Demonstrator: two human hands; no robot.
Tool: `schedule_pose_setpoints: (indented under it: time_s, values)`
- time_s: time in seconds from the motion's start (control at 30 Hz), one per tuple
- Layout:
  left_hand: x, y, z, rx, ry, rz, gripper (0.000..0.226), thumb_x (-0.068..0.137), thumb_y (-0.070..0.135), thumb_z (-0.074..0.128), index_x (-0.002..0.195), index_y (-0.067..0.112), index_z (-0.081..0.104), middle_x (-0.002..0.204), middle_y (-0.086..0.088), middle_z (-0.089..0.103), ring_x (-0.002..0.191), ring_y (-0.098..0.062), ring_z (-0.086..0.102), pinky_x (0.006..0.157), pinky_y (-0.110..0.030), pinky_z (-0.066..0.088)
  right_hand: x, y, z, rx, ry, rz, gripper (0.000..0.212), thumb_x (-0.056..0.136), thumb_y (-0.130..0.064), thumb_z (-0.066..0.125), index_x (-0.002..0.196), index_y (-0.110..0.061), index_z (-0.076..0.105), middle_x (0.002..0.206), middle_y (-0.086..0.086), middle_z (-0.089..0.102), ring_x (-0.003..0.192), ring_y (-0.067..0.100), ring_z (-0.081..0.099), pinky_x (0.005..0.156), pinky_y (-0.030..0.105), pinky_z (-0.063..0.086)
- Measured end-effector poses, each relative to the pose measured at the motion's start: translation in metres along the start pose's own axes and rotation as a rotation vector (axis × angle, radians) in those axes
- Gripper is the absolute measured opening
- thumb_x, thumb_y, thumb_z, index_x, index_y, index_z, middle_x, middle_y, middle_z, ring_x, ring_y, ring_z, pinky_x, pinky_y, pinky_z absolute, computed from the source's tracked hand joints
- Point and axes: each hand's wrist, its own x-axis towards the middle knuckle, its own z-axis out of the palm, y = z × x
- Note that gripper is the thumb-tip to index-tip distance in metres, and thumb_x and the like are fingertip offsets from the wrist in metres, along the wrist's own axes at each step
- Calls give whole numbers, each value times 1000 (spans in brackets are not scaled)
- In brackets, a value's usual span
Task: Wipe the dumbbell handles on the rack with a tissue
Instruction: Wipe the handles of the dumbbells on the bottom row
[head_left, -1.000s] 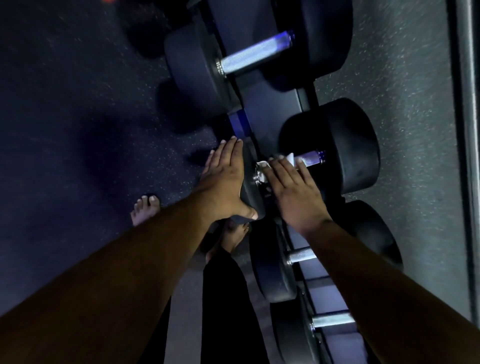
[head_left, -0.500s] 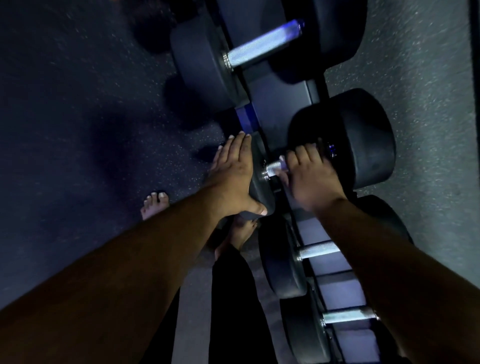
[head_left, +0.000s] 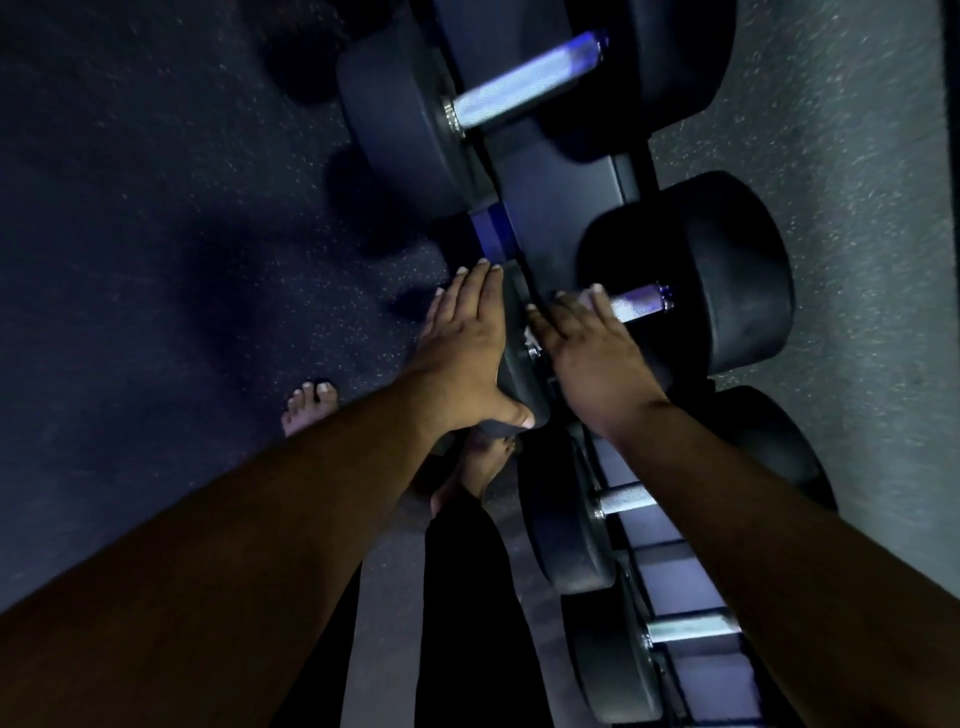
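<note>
A black dumbbell lies across the rack (head_left: 550, 208), and the far end of its metal handle (head_left: 636, 305) shows bare and shiny. My right hand (head_left: 587, 353) lies over the near part of that handle with fingers curved round it. A pale bit of tissue (head_left: 591, 295) peeks out at the fingertips; the rest is hidden under the hand. My left hand (head_left: 462, 343) rests flat on the outer face of the near weight head (head_left: 519, 374), fingers straight, thumb on its lower rim. The far head (head_left: 727, 280) is untouched.
A larger dumbbell, its handle (head_left: 524, 85) uncovered, sits further along the rack. Two smaller dumbbell handles (head_left: 626, 499) (head_left: 691, 626) lie nearer me under my right forearm. My bare feet (head_left: 309, 405) (head_left: 485, 457) stand on dark speckled flooring (head_left: 156, 260). A grey surface (head_left: 857, 208) lies behind the rack.
My right hand slid along the handle to the far head, then back towards the near head, uncovering the far end. My left hand stayed on the near head.
</note>
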Motion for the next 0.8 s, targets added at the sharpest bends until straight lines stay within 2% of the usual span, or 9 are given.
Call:
schedule_pose_setpoints:
  time_s: [0.1,0.17,0.3,0.37,0.47,0.6,0.67,0.73,0.8]
  values:
    - [0,0,-1,-11,2,2,164,45,66,91,159,10,-13,168,-7,-16,155,-23,-15,126,-42,-5,8,-10,3,67,-6,-41,58,91,-19,32,144,-2,47,141,19,56,135,32,50,122,46,20]
    - [-1,0,-2,-13,-1,3,164,45,66,91,159,10,-12,168,-7,-16,155,-24,-15,126,-40,-6,1,-10,8,123,60,-68,56,87,-18,35,136,0,57,135,17,62,129,31,56,118,44,26]
    - [-1,0,-3,-19,-2,3,164,45,65,92,159,9,-13,168,-8,-16,155,-24,-15,124,-39,-8,-10,-6,10,202,133,-89,57,88,-18,32,137,-3,56,141,14,57,135,29,50,119,44,27]
    - [-1,1,-3,-24,-3,3,164,45,64,92,159,9,-12,168,-8,-15,155,-24,-15,125,-39,-8,2,-5,3,229,104,-29,56,91,-19,35,142,-5,51,145,13,54,140,28,45,122,46,21]
    - [-2,1,-3,-22,2,4,164,45,63,93,159,9,-12,168,-7,-15,155,-24,-14,125,-39,-7,20,-14,0,304,76,65,52,92,-16,50,144,-8,49,145,11,54,142,24,42,124,43,7]
    - [-3,2,-5,-17,6,-3,163,46,63,93,159,9,-12,168,-8,-15,155,-24,-12,124,-38,-7,-1,-25,12,451,237,76,59,78,-10,68,135,1,57,138,17,59,134,29,52,121,44,24]
    - [-4,3,-5,-19,3,-4,163,46,63,93,159,9,-12,168,-8,-15,155,-25,-12,123,-38,-7,-23,-32,20,507,288,64,64,77,-10,64,139,1,53,144,16,54,138,28,47,120,42,27]
    - [-3,3,-4,-30,4,-11,164,45,63,93,159,10,-13,168,-7,-15,155,-24,-13,122,-36,-9,-42,-41,29,706,351,143,58,81,-4,49,139,-1,55,144,14,54,137,23,47,118,36,32]
    - [-2,1,-3,-28,10,-16,164,44,63,93,159,10,-12,168,-7,-15,155,-24,-12,121,-35,-10,-48,-51,41,1073,427,430,46,89,1,46,130,-7,65,132,9,64,125,13,57,110,26,41]
